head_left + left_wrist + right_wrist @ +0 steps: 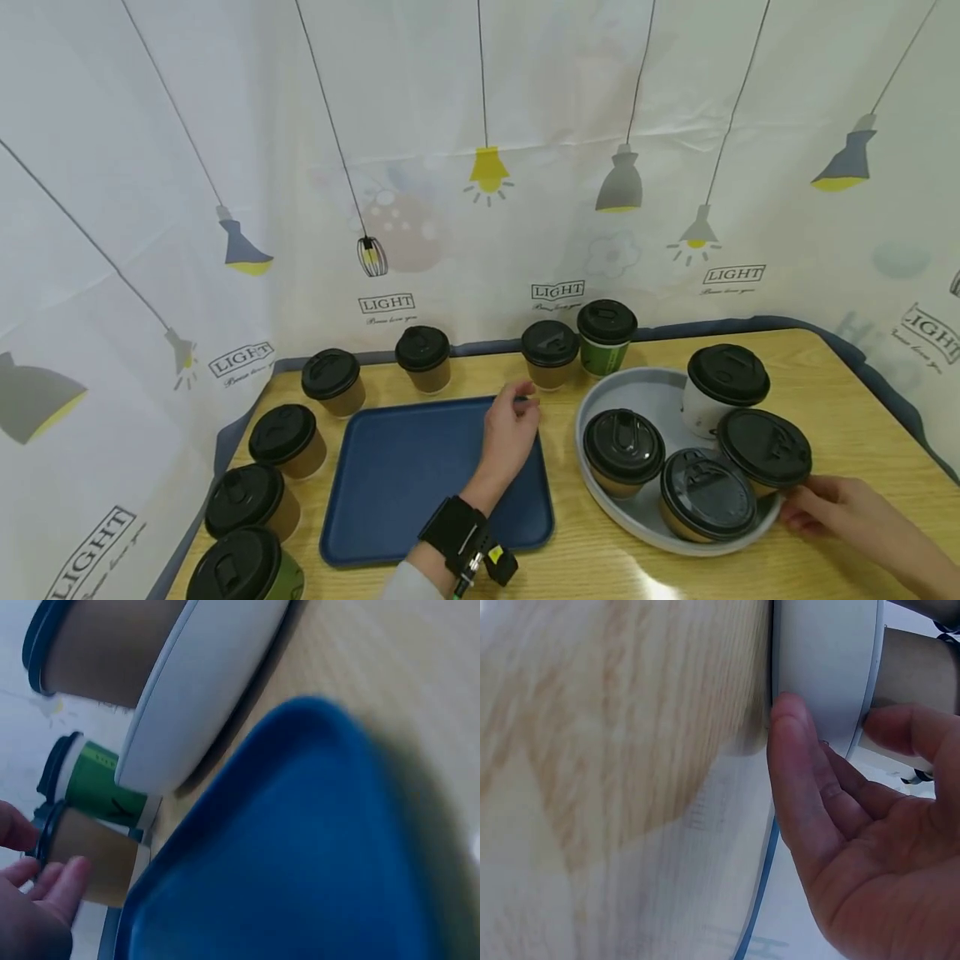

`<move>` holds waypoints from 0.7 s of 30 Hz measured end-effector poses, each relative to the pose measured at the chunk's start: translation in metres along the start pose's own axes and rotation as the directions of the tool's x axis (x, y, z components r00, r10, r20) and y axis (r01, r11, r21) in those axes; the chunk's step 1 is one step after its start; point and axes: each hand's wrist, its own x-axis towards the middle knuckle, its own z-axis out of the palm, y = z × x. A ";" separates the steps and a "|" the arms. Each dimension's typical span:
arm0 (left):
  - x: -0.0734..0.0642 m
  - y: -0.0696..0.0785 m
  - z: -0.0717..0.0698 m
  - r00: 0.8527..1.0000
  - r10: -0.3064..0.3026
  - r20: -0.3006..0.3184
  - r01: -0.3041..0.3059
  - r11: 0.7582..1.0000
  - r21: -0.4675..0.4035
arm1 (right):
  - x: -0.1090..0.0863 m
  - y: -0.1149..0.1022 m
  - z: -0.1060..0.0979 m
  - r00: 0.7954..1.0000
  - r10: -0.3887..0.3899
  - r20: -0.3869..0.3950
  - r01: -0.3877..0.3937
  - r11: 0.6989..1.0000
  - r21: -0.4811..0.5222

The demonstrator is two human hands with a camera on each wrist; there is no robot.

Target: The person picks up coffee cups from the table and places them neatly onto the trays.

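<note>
My left hand (511, 433) reaches over the upper right corner of the blue tray (420, 483), fingers loosely bent and holding nothing. Just beyond its fingertips stands a brown paper cup (551, 371) with a black lid; in the left wrist view the fingers are close to that lid. With thumb at the rim and fingers along the outer wall, my right hand (836, 506) grips the grey round tray (592, 492) at its right edge. Inside this tray are a white cup (701, 408) and several brown cups, all black-lidded; the nearest brown cup (765, 450) is beside my right thumb.
A green cup (602, 357) with a black lid stands behind the round tray. Several lidded cups line the table's left and back edges, among them a brown cup (426, 377) and a green one (288, 579). A printed curtain (525, 242) hangs behind the wooden table (862, 400).
</note>
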 end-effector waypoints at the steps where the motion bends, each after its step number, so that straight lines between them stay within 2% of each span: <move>1: 0.005 0.000 0.000 1.000 0.011 -0.029 -0.011 1.000 -0.012 | 0.000 0.000 0.000 1.000 -0.001 -0.004 0.001 1.000 -0.004; 3: 0.016 0.001 -0.001 0.997 0.032 -0.070 -0.034 0.999 -0.024 | 0.000 0.000 0.000 1.000 -0.005 -0.005 0.005 1.000 -0.012; 5: 0.026 0.003 -0.001 0.996 0.047 -0.072 -0.048 0.999 -0.014 | 0.001 0.000 -0.002 1.000 -0.007 0.003 0.007 1.000 -0.007; 9: 0.045 0.006 -0.001 0.998 0.063 -0.007 -0.062 0.996 0.065 | 0.001 0.002 -0.005 1.000 -0.003 0.013 0.003 1.000 0.004; 15: 0.069 0.004 0.003 0.996 0.025 0.087 -0.037 0.990 0.136 | 0.002 0.003 -0.005 1.000 0.006 0.007 -0.006 1.000 0.017; 18: 0.077 0.001 0.005 0.994 0.014 0.106 -0.029 0.989 0.143 | 0.002 0.003 -0.004 1.000 0.007 -0.004 -0.007 1.000 0.015; 21: 0.082 -0.002 0.007 0.995 -0.010 0.098 -0.004 0.990 0.140 | 0.004 0.003 -0.005 1.000 -0.006 -0.004 0.006 1.000 0.014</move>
